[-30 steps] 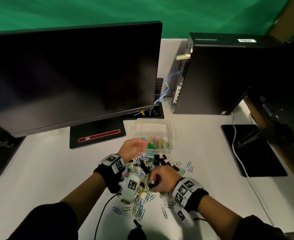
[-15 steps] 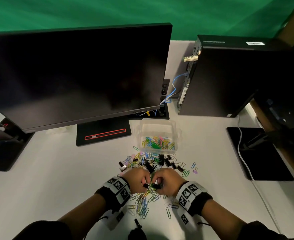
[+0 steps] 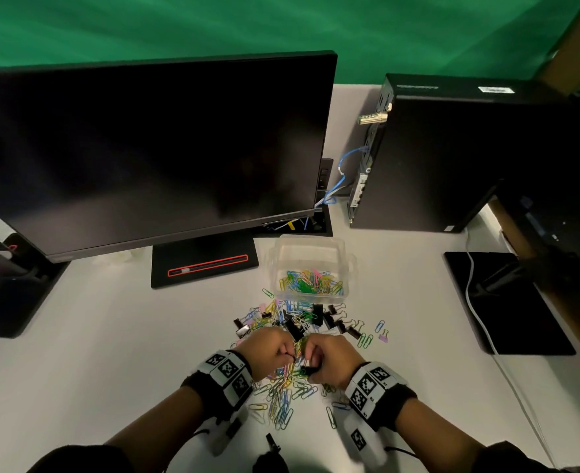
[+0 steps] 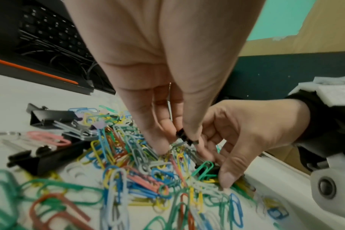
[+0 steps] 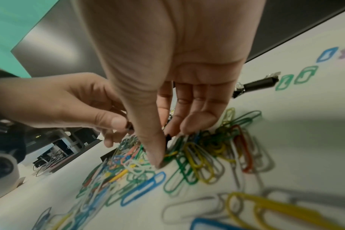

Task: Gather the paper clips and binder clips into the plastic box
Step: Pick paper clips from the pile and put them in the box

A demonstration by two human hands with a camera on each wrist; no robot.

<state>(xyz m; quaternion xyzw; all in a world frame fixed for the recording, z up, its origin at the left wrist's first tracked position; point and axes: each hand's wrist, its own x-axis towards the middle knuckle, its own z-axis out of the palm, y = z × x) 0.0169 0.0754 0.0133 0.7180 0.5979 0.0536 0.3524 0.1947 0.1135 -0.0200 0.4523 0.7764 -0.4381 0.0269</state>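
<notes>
Head view, lower centre: left hand (image 3: pixel 272 349) and right hand (image 3: pixel 329 356) each pinch clips from pile (image 3: pixel 283 394); interlinked paper clips may snag and spill short of plastic box (image 3: pixel 310 249)

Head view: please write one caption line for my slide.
Both hands, left and right, pick clips from the pile before the plastic box.

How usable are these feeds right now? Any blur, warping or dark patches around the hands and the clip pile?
Head view: dim but sharp, monitor edges bowed by the wide lens, plastic box legible. Left wrist view: left hand sharp, nearest paper clips soft. Right wrist view: right hand looms large, foreground clips smeared, a broad shadow on the table.
</notes>
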